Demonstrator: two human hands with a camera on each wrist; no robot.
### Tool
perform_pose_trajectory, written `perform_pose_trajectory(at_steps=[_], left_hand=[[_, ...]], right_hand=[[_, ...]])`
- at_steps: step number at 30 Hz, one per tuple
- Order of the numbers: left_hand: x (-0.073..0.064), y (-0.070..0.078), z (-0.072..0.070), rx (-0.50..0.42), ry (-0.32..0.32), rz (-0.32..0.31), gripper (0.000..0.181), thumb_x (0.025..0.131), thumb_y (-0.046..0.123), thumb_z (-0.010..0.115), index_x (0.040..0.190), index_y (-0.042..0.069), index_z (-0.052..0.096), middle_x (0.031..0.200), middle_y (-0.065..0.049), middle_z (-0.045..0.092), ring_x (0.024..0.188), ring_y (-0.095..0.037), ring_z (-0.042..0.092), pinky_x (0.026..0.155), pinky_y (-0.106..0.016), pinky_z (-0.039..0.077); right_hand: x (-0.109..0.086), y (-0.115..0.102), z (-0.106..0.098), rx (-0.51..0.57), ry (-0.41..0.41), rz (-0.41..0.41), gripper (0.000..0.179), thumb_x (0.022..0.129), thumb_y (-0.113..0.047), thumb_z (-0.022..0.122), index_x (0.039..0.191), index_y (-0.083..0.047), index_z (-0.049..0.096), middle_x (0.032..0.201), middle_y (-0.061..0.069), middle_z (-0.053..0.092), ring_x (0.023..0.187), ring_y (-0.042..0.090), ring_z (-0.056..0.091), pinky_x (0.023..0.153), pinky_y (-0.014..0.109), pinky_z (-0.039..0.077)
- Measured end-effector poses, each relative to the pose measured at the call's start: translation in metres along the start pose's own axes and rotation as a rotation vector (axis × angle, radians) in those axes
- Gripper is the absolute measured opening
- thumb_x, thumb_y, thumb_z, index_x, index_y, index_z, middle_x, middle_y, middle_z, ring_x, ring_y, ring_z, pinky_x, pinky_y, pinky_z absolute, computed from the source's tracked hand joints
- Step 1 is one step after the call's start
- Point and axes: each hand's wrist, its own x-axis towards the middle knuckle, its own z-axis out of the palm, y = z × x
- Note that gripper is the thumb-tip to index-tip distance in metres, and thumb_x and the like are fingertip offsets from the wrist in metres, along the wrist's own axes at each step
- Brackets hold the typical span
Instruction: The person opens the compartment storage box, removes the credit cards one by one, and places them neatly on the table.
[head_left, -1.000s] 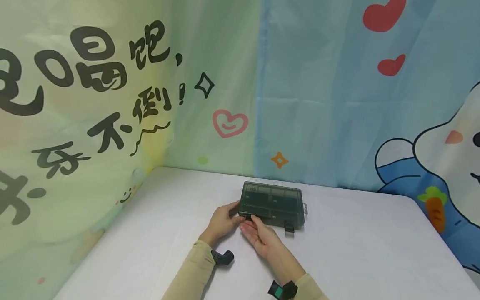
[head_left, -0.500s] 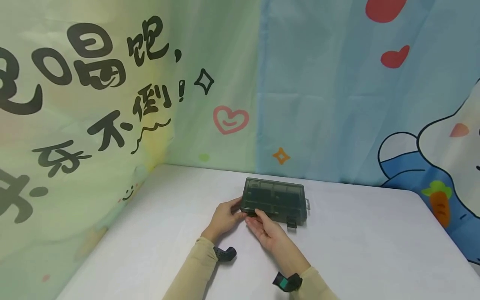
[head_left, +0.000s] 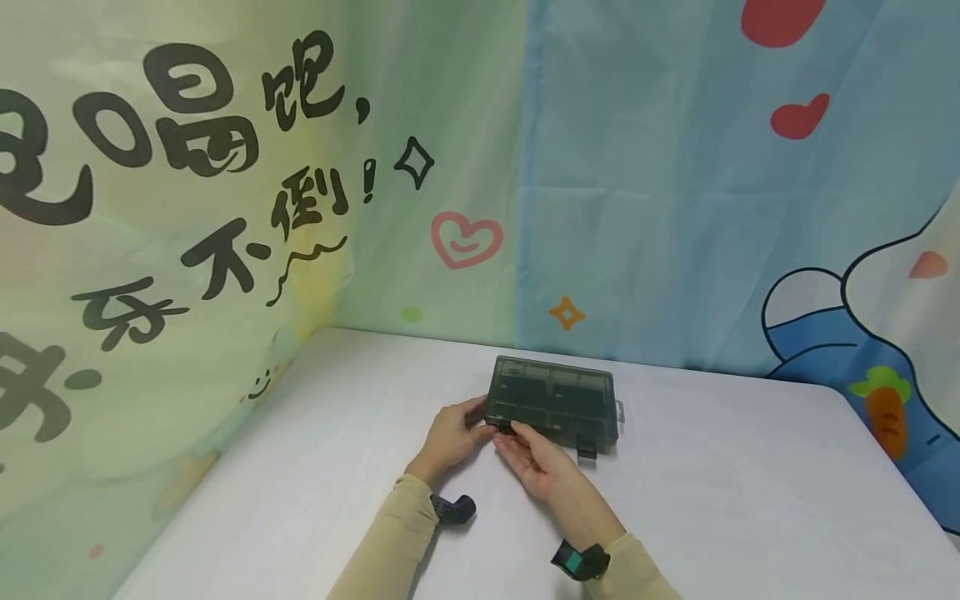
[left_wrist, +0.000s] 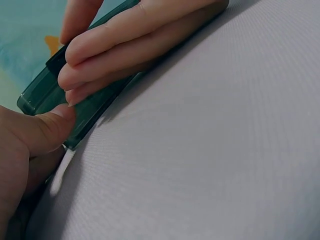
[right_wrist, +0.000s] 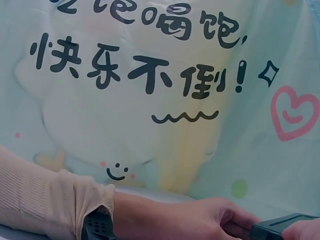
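Note:
A dark green see-through plastic compartment box (head_left: 551, 398) sits with its lid down on the white table. My left hand (head_left: 447, 440) holds its left front corner, thumb at the front side. At the left front latch (head_left: 507, 427), my right hand (head_left: 546, 468) has its thumb on top and its other fingers stretched out below. The right front latch (head_left: 587, 447) sticks out from the front edge, swung out. In the left wrist view, the right hand's fingers (left_wrist: 115, 50) cover much of the box's front. The right wrist view shows only one end of the box (right_wrist: 272, 226).
A white cloth-like table surface (head_left: 720, 500) lies around the box. Behind it hangs a printed curtain (head_left: 645, 208) along the table's back edge. Black wrist devices (head_left: 453, 509) are strapped at both sleeves. A small loop (head_left: 620, 411) juts from the box's right side.
The whole view has shifted slightly, so box and hands appear a little further right. Both hands keep their places on the box, and the right front latch stays swung out.

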Motion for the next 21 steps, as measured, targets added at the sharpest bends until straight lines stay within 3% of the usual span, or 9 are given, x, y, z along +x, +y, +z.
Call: perform_pose_trajectory(at_steps=[9,21], left_hand=[[-0.0006,-0.0039,0.0002,-0.015,-0.031,0.014,0.06,0.084,0.027,0.071,0.137,0.008,0.051,0.125,-0.008,0.065,0.118,-0.021,0.06,0.104,-0.035,0.046],[-0.0022,0.0025,-0.006,0.0,-0.118,0.012,0.071,0.084,0.021,0.07,0.145,0.009,0.038,0.141,-0.008,0.051,0.131,-0.022,0.048,0.113,-0.037,0.036]], right_hand=[[-0.0017,0.0046,-0.0009,-0.073,-0.022,-0.043,0.02,0.094,-0.01,0.057,0.103,0.007,0.057,0.09,0.014,0.069,0.087,0.017,0.07,0.093,0.025,0.053],[-0.0049,0.0082,-0.0033,-0.145,-0.05,-0.06,0.016,0.094,-0.009,0.056,0.098,0.005,0.061,0.087,0.012,0.071,0.085,0.016,0.071,0.087,0.023,0.055]])
